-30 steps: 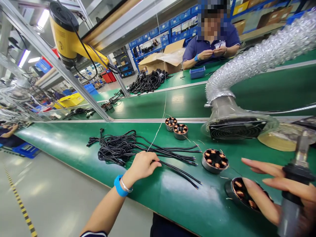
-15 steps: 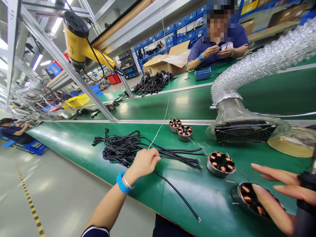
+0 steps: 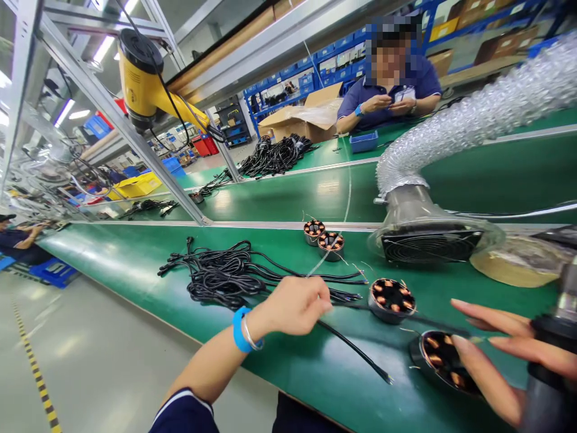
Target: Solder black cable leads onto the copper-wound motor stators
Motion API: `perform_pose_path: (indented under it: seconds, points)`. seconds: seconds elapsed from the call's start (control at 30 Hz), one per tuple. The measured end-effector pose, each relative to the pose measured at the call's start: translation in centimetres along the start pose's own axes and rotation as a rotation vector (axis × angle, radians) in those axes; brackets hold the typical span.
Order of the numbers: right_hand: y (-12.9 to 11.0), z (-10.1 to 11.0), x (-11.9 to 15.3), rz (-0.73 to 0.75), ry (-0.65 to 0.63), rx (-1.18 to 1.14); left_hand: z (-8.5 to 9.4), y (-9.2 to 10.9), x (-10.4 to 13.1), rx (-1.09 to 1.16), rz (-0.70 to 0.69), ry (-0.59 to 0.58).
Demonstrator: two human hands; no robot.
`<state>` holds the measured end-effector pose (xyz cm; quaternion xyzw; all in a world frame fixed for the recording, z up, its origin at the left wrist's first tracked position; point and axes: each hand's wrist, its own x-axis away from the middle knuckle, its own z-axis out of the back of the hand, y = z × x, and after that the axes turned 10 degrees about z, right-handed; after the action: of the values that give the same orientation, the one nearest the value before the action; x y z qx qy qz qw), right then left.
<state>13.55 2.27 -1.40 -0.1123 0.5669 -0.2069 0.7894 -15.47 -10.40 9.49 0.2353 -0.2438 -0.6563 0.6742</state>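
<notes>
My left hand (image 3: 295, 305) is closed round a black cable (image 3: 356, 349), whose stripped end points down to the right. A thin pale strand, apparently solder wire (image 3: 319, 263), runs up from the same hand. Behind it lies a bundle of black cables (image 3: 220, 270). At the right edge my right hand (image 3: 505, 355) holds a black-handled tool, apparently a soldering iron (image 3: 547, 373), partly out of frame. The thumb and fingers reach past it, over a motor stator (image 3: 444, 361) with copper windings. Another stator (image 3: 392, 299) sits between the hands, and two smaller-looking ones (image 3: 331, 246) stand behind.
A fume hood (image 3: 428, 234) with a silver duct (image 3: 451, 126) stands at the back right. Across the green bench a co-worker (image 3: 387, 90) handles something small beside a blue tray (image 3: 364, 142). A metal post (image 3: 162, 168) rises at the left.
My left hand has moved right with the black cable and the strand. A blurred dark cable now stretches from it toward my right hand. The view has shifted slightly.
</notes>
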Motion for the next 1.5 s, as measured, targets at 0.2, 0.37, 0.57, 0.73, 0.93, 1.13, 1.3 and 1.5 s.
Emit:
perform_pose_path:
  seconds: [0.2,0.37,0.57,0.73,0.93,1.13,1.3,1.5]
  points:
    - [-3.5,0.2,-1.7,0.12,-0.05,-0.06,-5.9,-2.0,-0.3,0.074,0.015,-0.067]
    - [-3.7,-0.2,-2.0,0.078,-0.079,-0.139,-5.7,-3.0,0.0,0.086,0.053,-0.113]
    - [-3.5,-0.1,-1.7,-0.028,-0.086,-0.249,-5.1,-4.0,0.8,-0.011,0.12,-0.175]
    - [-4.8,-0.6,-3.1,-0.065,-0.165,-0.338,-4.1,-0.5,-1.0,0.054,0.025,-0.115]
    - [-5.9,-1.4,-4.0,-0.002,-0.165,-0.371,-6.9,4.1,-3.8,0.556,0.029,-0.337]
    - [-5.7,-1.4,-3.9,-0.116,-0.111,-0.315,-9.5,2.9,-4.8,1.139,0.307,-0.606]
    - [-6.3,-1.5,-3.6,-0.23,-0.14,-0.369,-9.5,2.4,-4.9,0.972,0.172,-0.483]
    - [-7.1,-1.7,-3.9,-0.123,-0.078,-0.448,-9.6,1.0,-5.4,1.043,0.119,-0.804]
